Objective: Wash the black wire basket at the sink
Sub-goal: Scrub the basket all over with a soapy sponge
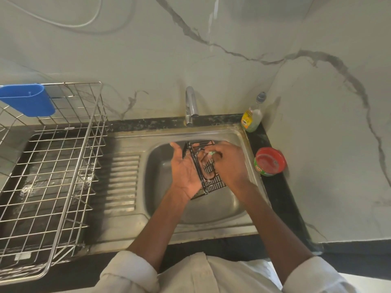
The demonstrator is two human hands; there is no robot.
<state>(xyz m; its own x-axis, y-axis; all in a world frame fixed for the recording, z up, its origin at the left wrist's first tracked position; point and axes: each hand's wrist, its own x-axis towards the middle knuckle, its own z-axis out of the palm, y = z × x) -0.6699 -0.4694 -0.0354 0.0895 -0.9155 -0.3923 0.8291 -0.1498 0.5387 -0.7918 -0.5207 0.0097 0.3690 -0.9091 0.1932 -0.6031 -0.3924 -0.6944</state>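
The basket (pixel 208 178) sits over the sink (pixel 160 187) bowl, tilted, with its black frame edge running from 12 to 6 o'clock between the two hands. The left hand (pixel 183 176) is at the basket's 9 o'clock side, palm up and fingers spread and nearly straight, supporting the frame along its edge. The right hand (pixel 229 163) is at the basket's 3 o'clock side, laid over the wire grid with its fingers curled around a small green scrubber (pixel 212 153), pressing it onto the wires; foam shows on the grid below the fingers.

The tap (pixel 191 104) stands at 12 o'clock from the basket, on the sink's far rim. At 1 o'clock, in the counter corner, stands a soap bottle (pixel 252 115) with a yellow label. At 3 o'clock, on the black counter (pixel 275 191) just beside the sink rim, is a round red tub (pixel 269 161) with a green band. At 9 o'clock, well apart from the hands, a steel dish rack (pixel 53 161) sits left of the ribbed drainboard (pixel 121 182), with a blue holder (pixel 28 98) hung on its far wall. Rolled pale sleeves (pixel 127 271) show at 6 o'clock.
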